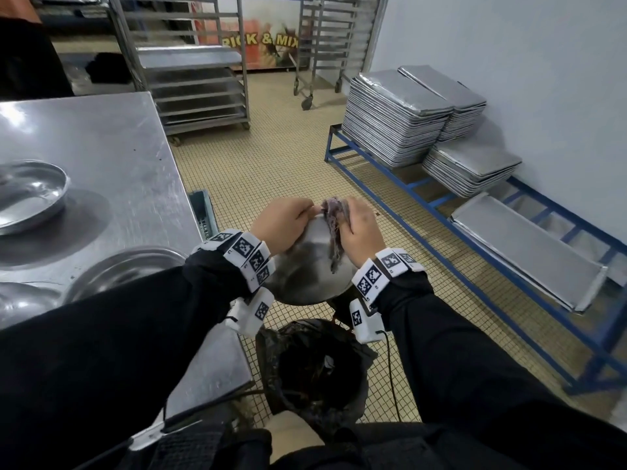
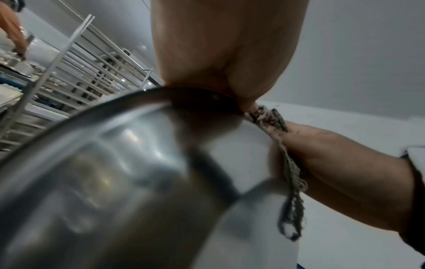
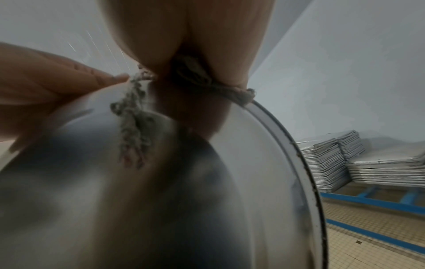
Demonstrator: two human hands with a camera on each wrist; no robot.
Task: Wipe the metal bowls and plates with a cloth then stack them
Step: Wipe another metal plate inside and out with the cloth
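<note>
I hold a round metal bowl [image 1: 305, 266] tilted up in the air over a black bin. My left hand [image 1: 281, 225] grips its far rim on the left, fingers curled over the edge. My right hand [image 1: 359, 232] pinches a frayed grey-purple cloth [image 1: 334, 228] against the same rim, just right of the left hand. Cloth strands hang down the bowl's inner face [image 3: 133, 123]. The left wrist view shows the bowl [image 2: 115, 172] close up with the cloth [image 2: 289, 172] and right hand [image 2: 345, 172] at its edge. Other metal bowls sit on the steel table: one [image 1: 30, 195] at far left, another [image 1: 125, 269] near my left sleeve.
The steel table [image 1: 112, 147] fills the left. A bin with a black liner [image 1: 315, 364] stands below the bowl. Stacked metal trays [image 1: 400, 113] rest on a blue rack [image 1: 441, 212] along the right wall. Wheeled tray racks [image 1: 196, 62] stand behind on the tiled floor.
</note>
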